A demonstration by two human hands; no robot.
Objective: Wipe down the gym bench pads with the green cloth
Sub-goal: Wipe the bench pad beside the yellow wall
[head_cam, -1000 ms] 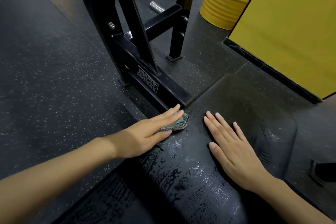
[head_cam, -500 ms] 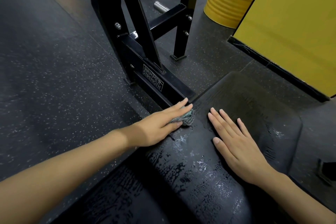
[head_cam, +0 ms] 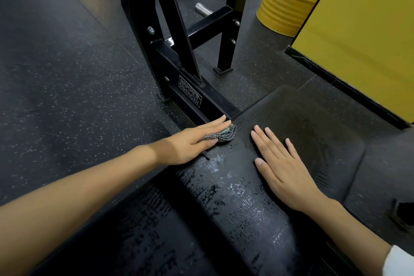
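Left hand (head_cam: 190, 143), fingers flat, presses the cloth (head_cam: 226, 133) on the pad's far-left edge; right hand (head_cam: 284, 168) rests flat, fingers released. Best use even pressure, overlapping strokes.

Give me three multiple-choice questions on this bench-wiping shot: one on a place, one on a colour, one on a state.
1. Where is the green cloth?
A) on the floor
B) under the left hand at the bench pad's left edge
C) in a bucket

2. What colour is the drum at the top right?
A) yellow
B) red
C) blue

3. How does the right hand lie?
A) gripping the cloth
B) lifted in the air
C) flat on the pad, fingers straight

Answers: 1 B, the cloth pokes out beneath that hand; 2 A, its ribbed wall is yellow; 3 C, it lies palm down on the streaked pad, holding nothing.
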